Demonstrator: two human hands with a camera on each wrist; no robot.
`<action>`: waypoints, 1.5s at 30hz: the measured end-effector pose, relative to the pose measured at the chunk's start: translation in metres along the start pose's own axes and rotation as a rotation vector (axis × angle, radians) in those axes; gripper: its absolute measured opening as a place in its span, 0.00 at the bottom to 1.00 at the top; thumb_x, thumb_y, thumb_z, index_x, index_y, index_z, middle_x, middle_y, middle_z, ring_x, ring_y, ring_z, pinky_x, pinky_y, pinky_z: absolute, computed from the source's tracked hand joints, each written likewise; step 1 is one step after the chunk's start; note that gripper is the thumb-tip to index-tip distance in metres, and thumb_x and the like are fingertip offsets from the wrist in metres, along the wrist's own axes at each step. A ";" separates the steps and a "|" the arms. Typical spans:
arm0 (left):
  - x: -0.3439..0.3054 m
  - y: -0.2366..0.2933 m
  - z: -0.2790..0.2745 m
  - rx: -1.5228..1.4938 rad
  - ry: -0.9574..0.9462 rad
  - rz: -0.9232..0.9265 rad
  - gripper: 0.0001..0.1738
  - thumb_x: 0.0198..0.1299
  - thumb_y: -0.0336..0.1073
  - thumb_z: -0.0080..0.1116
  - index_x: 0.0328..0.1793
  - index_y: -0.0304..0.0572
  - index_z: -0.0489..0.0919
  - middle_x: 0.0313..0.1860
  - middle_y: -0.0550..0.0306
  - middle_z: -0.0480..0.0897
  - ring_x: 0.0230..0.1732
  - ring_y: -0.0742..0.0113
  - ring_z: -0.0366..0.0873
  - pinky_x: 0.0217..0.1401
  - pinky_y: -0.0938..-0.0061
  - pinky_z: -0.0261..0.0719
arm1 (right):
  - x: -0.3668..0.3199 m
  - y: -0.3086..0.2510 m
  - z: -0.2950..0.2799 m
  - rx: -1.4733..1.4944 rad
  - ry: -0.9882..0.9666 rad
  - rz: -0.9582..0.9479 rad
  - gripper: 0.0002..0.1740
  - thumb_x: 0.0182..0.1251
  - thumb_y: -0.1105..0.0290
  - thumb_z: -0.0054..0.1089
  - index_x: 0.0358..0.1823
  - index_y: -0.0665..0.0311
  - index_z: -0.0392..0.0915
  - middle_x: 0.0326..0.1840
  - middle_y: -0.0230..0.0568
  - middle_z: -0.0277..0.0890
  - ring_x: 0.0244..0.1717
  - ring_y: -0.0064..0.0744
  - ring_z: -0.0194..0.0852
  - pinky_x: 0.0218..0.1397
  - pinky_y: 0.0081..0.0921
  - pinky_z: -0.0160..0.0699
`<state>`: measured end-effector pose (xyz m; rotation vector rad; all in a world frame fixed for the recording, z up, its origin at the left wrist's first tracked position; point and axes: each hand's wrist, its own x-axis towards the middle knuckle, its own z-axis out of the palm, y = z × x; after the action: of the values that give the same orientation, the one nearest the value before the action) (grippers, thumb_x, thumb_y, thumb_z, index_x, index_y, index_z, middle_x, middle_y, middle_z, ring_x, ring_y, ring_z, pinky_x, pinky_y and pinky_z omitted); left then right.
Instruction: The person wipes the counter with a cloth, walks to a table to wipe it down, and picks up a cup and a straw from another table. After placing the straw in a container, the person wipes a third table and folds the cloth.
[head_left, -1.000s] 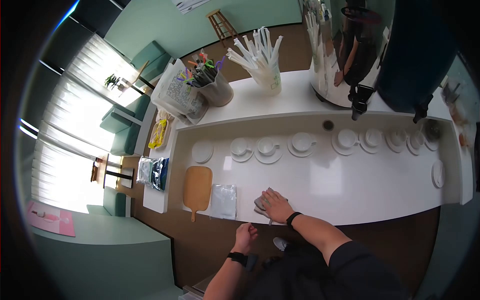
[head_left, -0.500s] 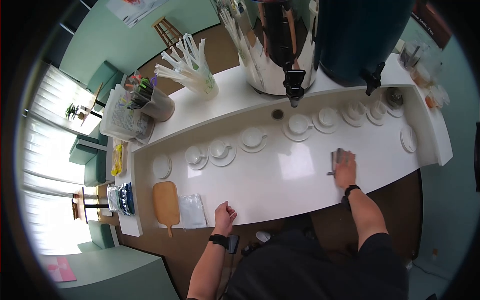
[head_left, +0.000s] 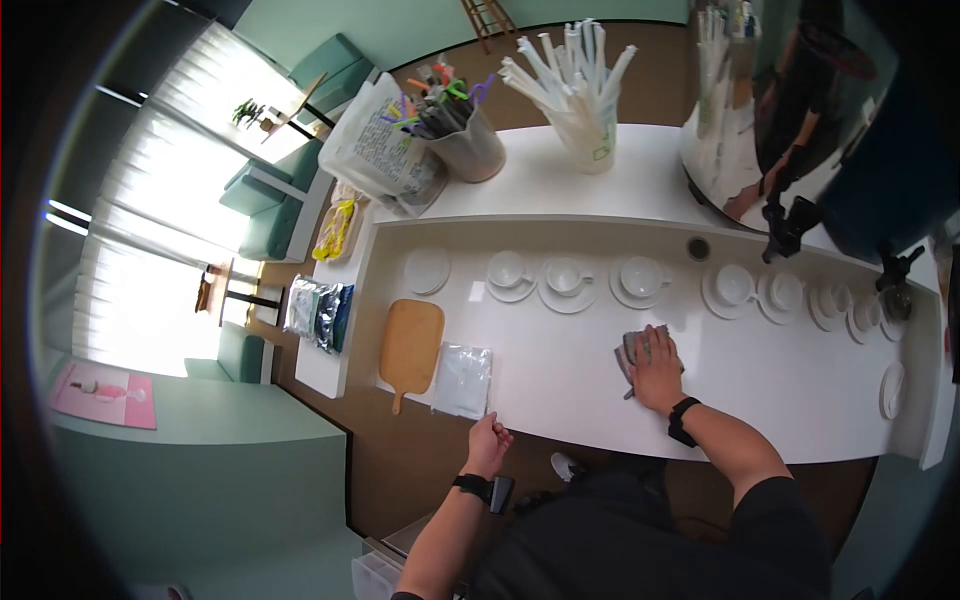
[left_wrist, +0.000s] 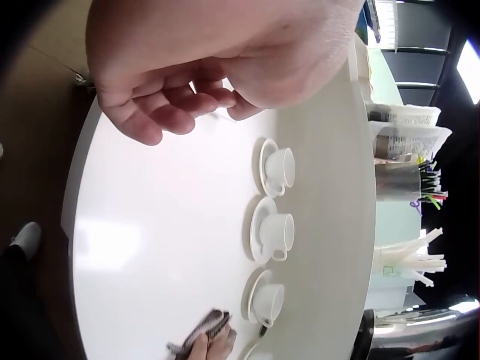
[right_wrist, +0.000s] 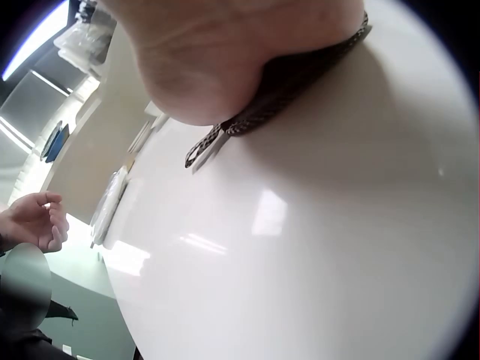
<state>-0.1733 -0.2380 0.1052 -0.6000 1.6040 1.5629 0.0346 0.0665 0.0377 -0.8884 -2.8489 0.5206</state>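
On the white counter (head_left: pixel 560 400), my right hand (head_left: pixel 655 372) lies with its fingers extended over a grey, loop-edged cloth (head_left: pixel 626 368), pressing it to the surface. In the right wrist view the palm covers most of the cloth (right_wrist: pixel 289 97), and its loop sticks out to the left. My left hand (head_left: pixel 487 446) holds nothing. It hangs by the counter's front edge, near a clear plastic packet (head_left: pixel 463 381), with fingers loosely curled; the left wrist view shows these fingers (left_wrist: pixel 154 120) above the counter.
White cups on saucers (head_left: pixel 640 278) line the counter's back, with stacked saucers (head_left: pixel 427 271) at the left. A wooden board (head_left: pixel 411 345) lies beside the packet. The raised shelf behind holds a cup of wrapped straws (head_left: pixel 585 125), a jug of utensils (head_left: pixel 470 150) and drink dispensers (head_left: pixel 740 160).
My right hand slid the cloth rightward along the counter, then partway back left. The left hand stays by the front edge, loosely curled. The head view swung right and back.
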 end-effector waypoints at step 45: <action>-0.060 -0.187 0.307 0.741 -0.320 -0.157 0.14 0.71 0.43 0.49 0.55 0.45 0.75 0.44 0.60 0.80 0.46 0.66 0.79 0.54 0.64 0.75 | -0.293 0.424 -0.151 -0.113 0.137 1.044 0.36 0.77 0.61 0.45 0.81 0.68 0.51 0.86 0.57 0.41 0.86 0.58 0.34 0.85 0.53 0.38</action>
<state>0.0751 0.0262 0.0678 -0.0604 1.6783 0.7991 0.5313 0.2696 0.0272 -2.2952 -2.0943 0.3318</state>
